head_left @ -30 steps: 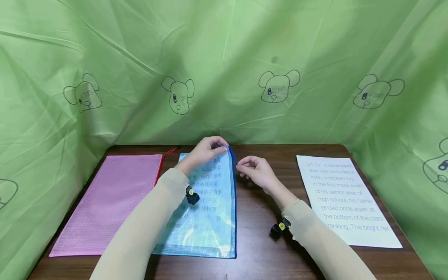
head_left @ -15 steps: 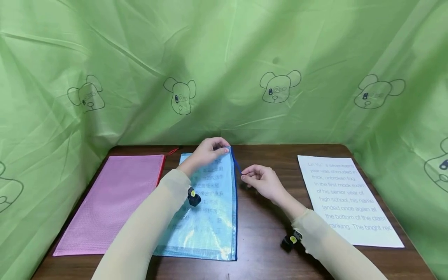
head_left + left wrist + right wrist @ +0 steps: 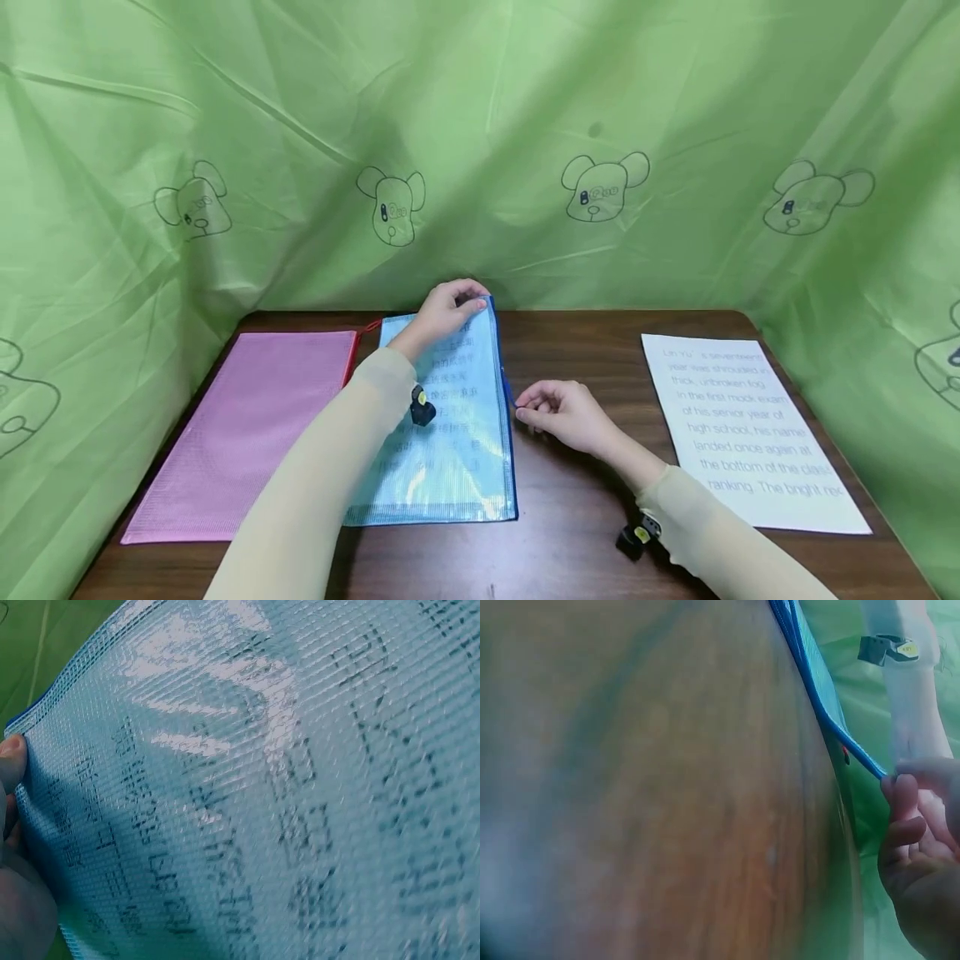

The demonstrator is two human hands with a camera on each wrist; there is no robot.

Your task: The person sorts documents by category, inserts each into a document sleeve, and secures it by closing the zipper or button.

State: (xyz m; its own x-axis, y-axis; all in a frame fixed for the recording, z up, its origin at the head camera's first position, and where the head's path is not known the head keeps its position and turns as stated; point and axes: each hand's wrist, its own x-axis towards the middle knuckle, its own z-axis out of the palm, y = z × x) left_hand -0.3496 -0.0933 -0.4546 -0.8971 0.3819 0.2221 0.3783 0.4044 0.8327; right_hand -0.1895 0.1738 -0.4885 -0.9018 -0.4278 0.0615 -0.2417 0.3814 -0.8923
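A translucent blue mesh zipper pouch (image 3: 457, 492), a printed sheet visible through it, lies in the middle of the table with its far end raised. My left hand (image 3: 442, 317) pinches its far right corner between thumb and fingers. Along the right side runs a dark blue zipper edge. Beside that edge my right hand (image 3: 568, 417) pinches the blue zipper pull cord (image 3: 864, 759), which slants taut from the pouch to the fingertips. Mesh and dark characters fill the left wrist view, the left thumb (image 3: 13, 756) pressing on the corner.
To the left lies a pink mesh pouch (image 3: 247, 433) with a red zipper edge and a red cord (image 3: 372, 325). A white sheet with printed English text (image 3: 742, 433) lies at the right. Green cloth (image 3: 480, 150) hangs behind the brown table (image 3: 585, 533).
My right hand has drawn the cord toward the near side, along the pouch's right edge. With my left hand on its corner, the blue pouch has shifted slightly away from me.
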